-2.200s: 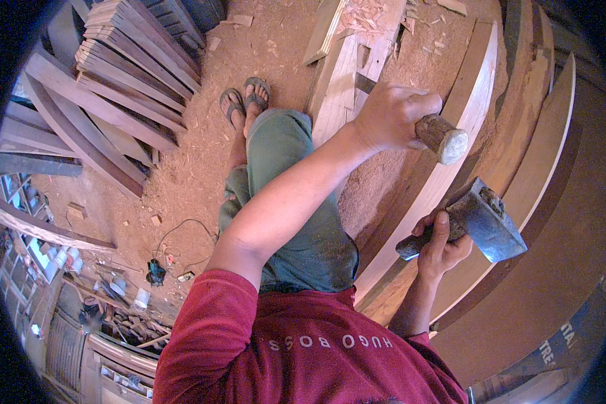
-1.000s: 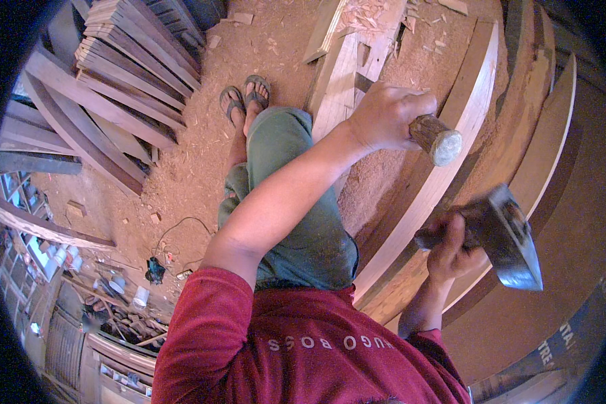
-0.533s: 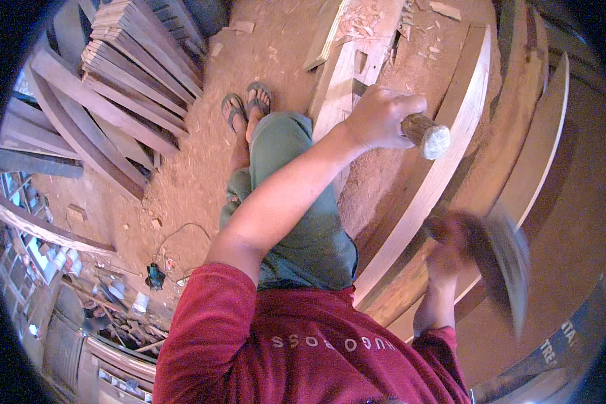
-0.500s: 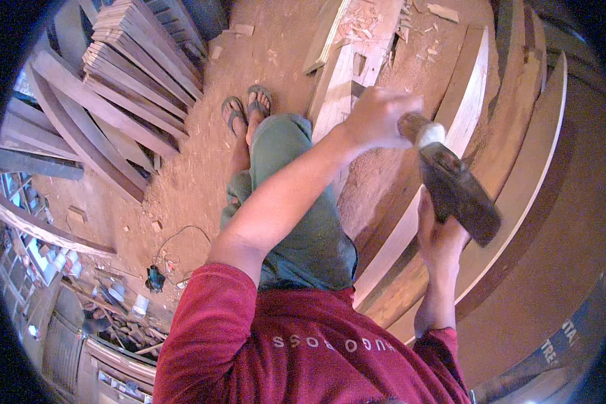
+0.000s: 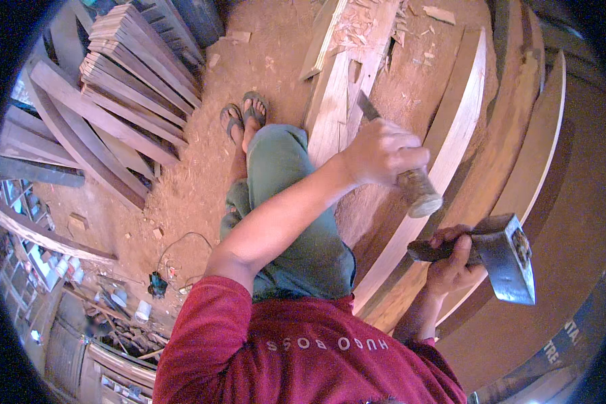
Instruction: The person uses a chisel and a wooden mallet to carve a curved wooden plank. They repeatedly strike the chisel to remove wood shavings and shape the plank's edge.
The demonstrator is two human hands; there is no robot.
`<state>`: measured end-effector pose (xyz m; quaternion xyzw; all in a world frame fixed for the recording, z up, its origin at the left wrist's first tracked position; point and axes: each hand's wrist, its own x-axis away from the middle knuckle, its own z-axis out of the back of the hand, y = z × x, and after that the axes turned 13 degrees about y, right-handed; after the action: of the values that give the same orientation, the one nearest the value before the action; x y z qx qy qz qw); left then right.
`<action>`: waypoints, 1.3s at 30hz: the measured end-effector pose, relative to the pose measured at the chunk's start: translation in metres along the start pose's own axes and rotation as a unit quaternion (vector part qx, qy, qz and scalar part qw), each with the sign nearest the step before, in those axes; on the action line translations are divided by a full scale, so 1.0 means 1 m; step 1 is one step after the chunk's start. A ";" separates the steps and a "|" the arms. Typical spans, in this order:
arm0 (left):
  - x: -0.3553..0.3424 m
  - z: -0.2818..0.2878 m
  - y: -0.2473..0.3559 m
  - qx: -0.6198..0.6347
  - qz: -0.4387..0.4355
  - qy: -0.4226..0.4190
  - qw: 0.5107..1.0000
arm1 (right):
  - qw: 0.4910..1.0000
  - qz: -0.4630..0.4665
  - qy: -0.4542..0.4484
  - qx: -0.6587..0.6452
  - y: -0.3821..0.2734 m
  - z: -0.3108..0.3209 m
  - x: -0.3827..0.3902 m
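Note:
My left hand [image 5: 387, 155] is wrapped round a chisel [image 5: 421, 192]. Its wooden handle end leans toward me and its dark blade points away, over a pale plank [image 5: 333, 108] with a rectangular slot cut in it. The blade tip is just nearer than the slot; I cannot tell whether it touches wood. To the right, my right hand [image 5: 451, 266] grips a hammer [image 5: 508, 262] by its dark handle close to the head. The heavy metal head stands apart from the chisel, to the right of its handle end.
Long curved boards [image 5: 461, 101] lie to the right of the plank. Wood shavings [image 5: 363, 30] cover its far end. At the left, a stack of cut boards [image 5: 141, 67] stands on the dusty floor. A dark power tool [image 5: 157, 284] with a cord lies at lower left.
The hammer head has dropped away from the chisel's handle end, down and to the right with my right hand. My left hand has moved slightly nearer, and the chisel blade now shows.

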<state>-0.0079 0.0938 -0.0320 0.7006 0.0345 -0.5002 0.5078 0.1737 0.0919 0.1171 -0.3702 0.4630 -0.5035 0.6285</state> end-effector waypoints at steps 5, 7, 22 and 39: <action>-0.012 -0.004 -0.017 -0.040 0.040 -0.006 0.998 | 0.998 -0.066 0.008 0.013 0.010 -0.005 0.006; -0.014 -0.003 -0.022 -0.043 0.075 -0.030 0.996 | 0.996 -0.084 0.017 0.020 0.011 -0.006 0.007; -0.015 -0.004 -0.026 -0.014 0.089 0.007 0.996 | 0.996 -0.075 -0.020 0.032 0.016 -0.012 0.005; -0.020 0.004 -0.028 -0.017 0.120 0.006 0.993 | 0.951 0.116 -0.162 0.238 0.008 -0.024 -0.013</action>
<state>-0.0361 0.1141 -0.0360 0.6941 -0.0384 -0.4302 0.5758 0.1523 0.1068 0.1055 -0.2301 0.2614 -0.4557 0.8192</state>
